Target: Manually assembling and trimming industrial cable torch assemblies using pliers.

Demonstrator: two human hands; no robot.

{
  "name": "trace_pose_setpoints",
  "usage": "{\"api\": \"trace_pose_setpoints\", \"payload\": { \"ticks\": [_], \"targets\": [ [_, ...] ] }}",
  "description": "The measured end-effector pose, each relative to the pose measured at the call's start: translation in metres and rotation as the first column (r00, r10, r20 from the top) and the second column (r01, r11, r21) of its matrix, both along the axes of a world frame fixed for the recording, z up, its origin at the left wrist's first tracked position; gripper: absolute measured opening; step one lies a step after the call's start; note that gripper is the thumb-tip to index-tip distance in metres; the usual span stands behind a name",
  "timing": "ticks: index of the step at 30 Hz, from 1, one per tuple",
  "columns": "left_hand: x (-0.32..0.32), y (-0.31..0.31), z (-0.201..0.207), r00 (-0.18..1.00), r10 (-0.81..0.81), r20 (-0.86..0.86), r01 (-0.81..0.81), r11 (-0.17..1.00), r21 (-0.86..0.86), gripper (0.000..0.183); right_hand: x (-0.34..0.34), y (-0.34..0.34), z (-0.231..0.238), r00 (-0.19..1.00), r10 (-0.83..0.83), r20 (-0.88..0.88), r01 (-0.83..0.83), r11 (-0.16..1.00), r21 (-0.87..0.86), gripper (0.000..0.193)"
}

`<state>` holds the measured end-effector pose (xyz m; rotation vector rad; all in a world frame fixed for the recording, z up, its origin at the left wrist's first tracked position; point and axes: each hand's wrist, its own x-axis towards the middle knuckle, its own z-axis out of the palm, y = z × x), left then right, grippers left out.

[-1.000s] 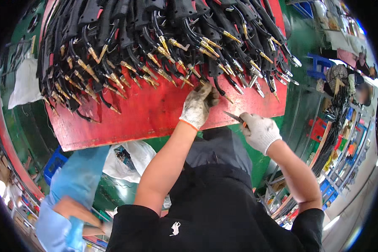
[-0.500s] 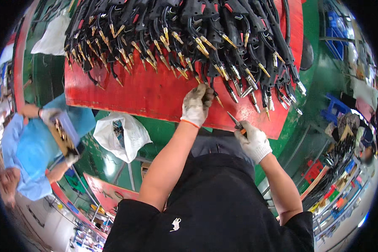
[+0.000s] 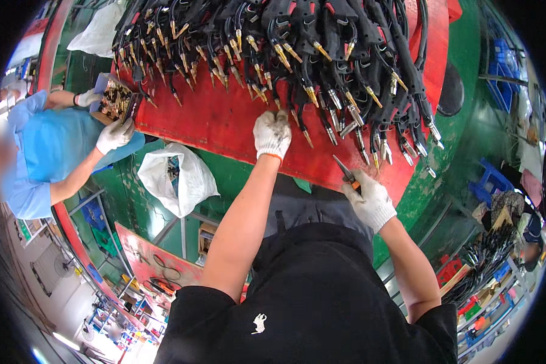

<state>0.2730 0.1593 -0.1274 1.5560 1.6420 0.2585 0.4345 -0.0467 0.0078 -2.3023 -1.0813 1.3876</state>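
Note:
Many black welding torches (image 3: 321,57) with bent necks and brass or silver ends lie massed along the far side of a red table (image 3: 200,130). My left hand (image 3: 273,134), in a soiled white glove, is closed at the brass tip (image 3: 277,103) of one torch near the front of the row. The fingers cover the end of that tip. My right hand (image 3: 370,201), also gloved, grips needle-nose pliers (image 3: 344,169) with orange on the handle. Their dark jaws point up and left above the table's near edge, apart from the torches.
At left, a co-worker in a blue apron (image 3: 60,142) holds a box (image 3: 118,100) of small brass parts at the table's edge. A white sack (image 3: 191,188) stands on the green floor below. A blue stool (image 3: 485,182) and a heap of black cables (image 3: 485,258) are at right.
My left hand has shifted slightly left along the torch ends. My right hand stays near the table edge with the pliers. The co-worker has brought the box up to the table.

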Motion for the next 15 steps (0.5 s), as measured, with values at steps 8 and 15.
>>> {"api": "trace_pose_setpoints", "payload": {
  "ticks": [8,15],
  "targets": [
    [0.006,-0.026,0.005,0.303,0.787,0.538,-0.028,0.572,-0.82,0.023,-0.025,-0.004,-0.032,0.793,-0.467,-0.391,0.483,0.873,-0.061,0.028],
    [0.02,-0.044,-0.011,-0.19,0.909,0.371,0.292,0.413,-0.862,0.022,-0.032,0.091,-0.035,0.939,-0.343,0.019,0.329,0.914,0.235,0.032]
  ]
}}
